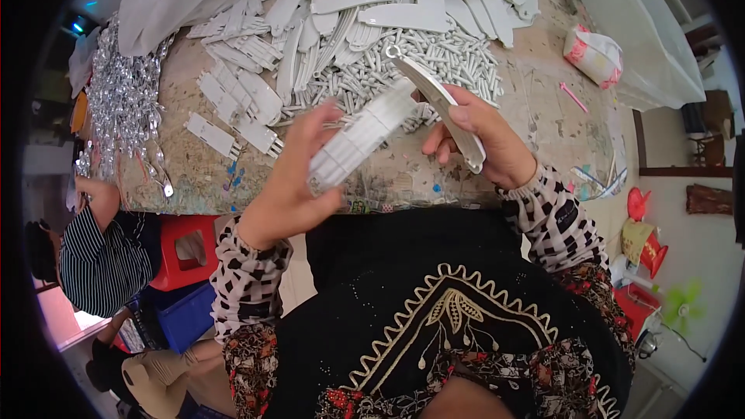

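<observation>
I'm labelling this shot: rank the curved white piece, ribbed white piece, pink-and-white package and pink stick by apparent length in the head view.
Curved white piece and ribbed white piece: longest, too alike to rank
Pink-and-white package
Pink stick

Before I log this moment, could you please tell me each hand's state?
Left hand: curved around a ribbed white piece; firm grip cannot be told.
Right hand: closed, holding a curved white piece.
</observation>
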Demonstrator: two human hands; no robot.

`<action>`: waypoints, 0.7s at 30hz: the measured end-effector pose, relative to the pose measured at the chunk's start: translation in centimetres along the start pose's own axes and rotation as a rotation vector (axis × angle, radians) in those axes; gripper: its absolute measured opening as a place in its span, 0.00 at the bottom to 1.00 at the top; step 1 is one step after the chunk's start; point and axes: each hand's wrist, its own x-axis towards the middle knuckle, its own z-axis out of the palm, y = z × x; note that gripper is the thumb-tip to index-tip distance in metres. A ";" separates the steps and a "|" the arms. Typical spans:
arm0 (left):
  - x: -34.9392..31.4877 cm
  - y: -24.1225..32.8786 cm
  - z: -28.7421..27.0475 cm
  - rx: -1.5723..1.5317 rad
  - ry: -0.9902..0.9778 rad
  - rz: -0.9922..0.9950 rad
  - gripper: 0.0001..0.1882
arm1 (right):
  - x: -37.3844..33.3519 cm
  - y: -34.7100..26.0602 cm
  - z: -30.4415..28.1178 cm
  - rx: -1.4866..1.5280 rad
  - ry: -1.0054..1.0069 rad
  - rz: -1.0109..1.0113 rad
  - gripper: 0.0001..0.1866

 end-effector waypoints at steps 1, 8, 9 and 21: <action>0.4 0.7 0.4 0.133 -0.073 0.019 0.46 | -0.3 -0.1 -0.3 -0.017 -0.006 0.060 0.30; 1.8 0.6 2.3 -0.180 -0.032 -0.058 0.47 | -2.4 1.8 -2.9 0.347 0.061 0.029 0.30; 2.0 0.5 2.7 -0.326 0.018 -0.020 0.47 | -2.4 2.2 -3.4 0.494 0.031 0.070 0.30; 6.2 1.1 4.3 -0.340 -0.112 0.325 0.21 | -3.2 4.2 -0.6 0.830 -0.104 0.521 0.31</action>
